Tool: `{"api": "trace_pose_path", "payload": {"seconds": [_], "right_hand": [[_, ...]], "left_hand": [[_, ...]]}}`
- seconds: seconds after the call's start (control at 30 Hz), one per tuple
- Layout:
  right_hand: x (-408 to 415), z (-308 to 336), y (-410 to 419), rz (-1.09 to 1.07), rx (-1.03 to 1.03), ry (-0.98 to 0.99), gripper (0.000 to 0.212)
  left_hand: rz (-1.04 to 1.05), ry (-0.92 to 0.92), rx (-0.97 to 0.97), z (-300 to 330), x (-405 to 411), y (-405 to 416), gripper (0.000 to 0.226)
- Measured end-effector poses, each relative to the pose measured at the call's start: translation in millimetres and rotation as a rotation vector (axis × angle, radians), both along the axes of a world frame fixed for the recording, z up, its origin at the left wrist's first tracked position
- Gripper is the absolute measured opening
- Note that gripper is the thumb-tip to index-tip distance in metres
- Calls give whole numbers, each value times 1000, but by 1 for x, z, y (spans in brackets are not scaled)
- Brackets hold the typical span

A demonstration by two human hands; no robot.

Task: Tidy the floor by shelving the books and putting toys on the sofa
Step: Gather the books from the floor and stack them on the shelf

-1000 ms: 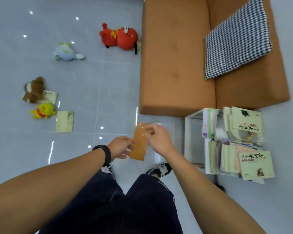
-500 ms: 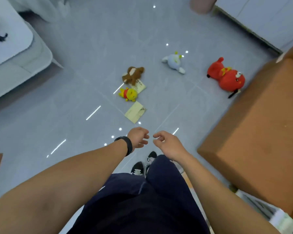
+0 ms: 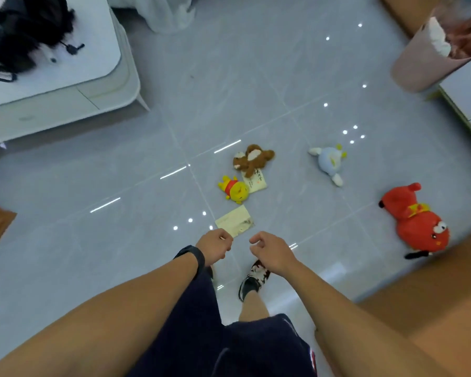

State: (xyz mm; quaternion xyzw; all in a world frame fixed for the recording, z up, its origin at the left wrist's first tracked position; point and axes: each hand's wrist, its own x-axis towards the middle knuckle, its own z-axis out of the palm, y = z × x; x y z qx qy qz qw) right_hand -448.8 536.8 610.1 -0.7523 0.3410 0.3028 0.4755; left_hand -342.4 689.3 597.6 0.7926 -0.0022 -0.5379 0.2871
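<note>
Gone is the brown book; both hands, left hand [image 3: 214, 246] and right hand [image 3: 273, 251], are hanging loosely curled, grasping nothing, just short of a pale book [image 3: 235, 221] beside the yellow toy [image 3: 234, 188].

Toys [image 3: 415, 221] and books [image 3: 235, 220] on floor [image 3: 136, 202]

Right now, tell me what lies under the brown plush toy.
A pale book lies partly under the brown plush toy, with the yellow plush toy against its lower left. The toy hides the book's upper end.

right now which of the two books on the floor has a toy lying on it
The farther book: the brown plush overlaps its top edge. The nearer book lies bare.
</note>
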Motion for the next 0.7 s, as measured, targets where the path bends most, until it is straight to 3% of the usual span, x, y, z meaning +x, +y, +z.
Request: {"api": "trace_pose_path", "payload": {"seconds": [0.13, 0.27, 0.43, 0.6, 0.7], "right_hand": [[53, -61, -41, -4, -27, 58, 23], [106, -166, -70, -64, -74, 78, 22], [153, -369, -94, -189, -132, 102, 29], [174, -576, -132, -144, -290, 200, 44], [211, -657, -154, -266, -363, 194, 54]], "left_hand": [[76, 86, 36, -60, 40, -19, 13], [-88, 104, 100, -156, 77, -34, 17], [-116, 41, 216, -358, 126, -56, 13], [-55, -25, 309, -576, 136, -63, 54], [-2, -66, 358, -650, 116, -64, 78]]}}
